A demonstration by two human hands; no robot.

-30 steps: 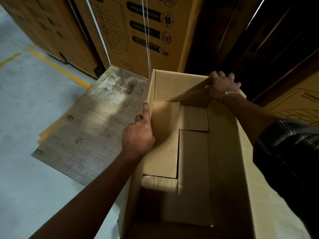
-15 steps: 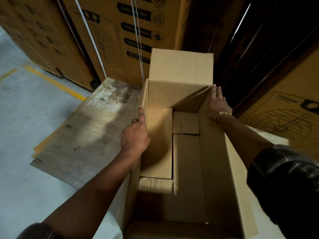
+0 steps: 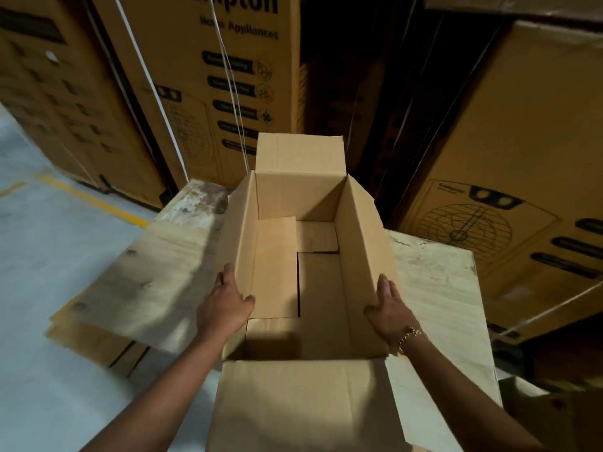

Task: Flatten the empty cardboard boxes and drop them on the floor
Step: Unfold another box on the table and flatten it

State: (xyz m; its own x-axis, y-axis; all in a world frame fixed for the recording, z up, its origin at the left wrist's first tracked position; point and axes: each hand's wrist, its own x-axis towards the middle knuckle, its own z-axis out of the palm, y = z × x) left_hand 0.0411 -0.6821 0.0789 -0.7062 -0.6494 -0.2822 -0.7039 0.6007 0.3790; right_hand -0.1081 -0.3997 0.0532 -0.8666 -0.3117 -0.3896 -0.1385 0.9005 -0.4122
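Before tall printed cartons [image 3: 212, 93] and over a pale wooden board [image 3: 156, 272], the open, empty cardboard box [image 3: 359, 256] stands upright with its end flaps spread, the left hand [image 3: 225, 308] gripping its left wall and the right hand [image 3: 390, 309] its right wall, thumbs inside, a gold bracelet [image 3: 409, 334] at the right wrist.

1 head camera looks down, seemingly close, into the box [image 3: 303, 272].
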